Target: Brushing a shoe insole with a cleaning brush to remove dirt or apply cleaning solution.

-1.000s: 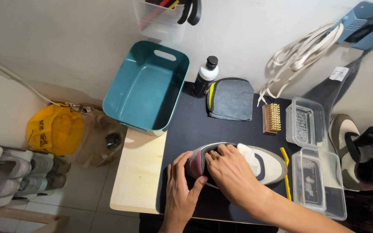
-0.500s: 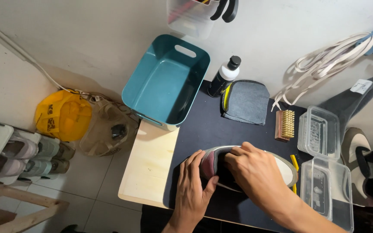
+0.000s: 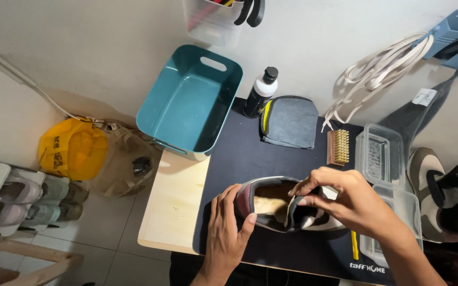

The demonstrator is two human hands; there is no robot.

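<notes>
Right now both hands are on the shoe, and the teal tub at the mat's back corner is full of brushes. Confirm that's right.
Not quite. The head view shows the teal tub empty. The left hand and right hand are both on the shoe, as stated.

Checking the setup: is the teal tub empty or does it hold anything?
Empty. The teal tub stands upright at the table's far left corner, and its bare inner floor shows, with nothing lying in it.

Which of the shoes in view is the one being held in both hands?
The dark shoe on the black mat; the others sit on the floor rack at left.
</notes>
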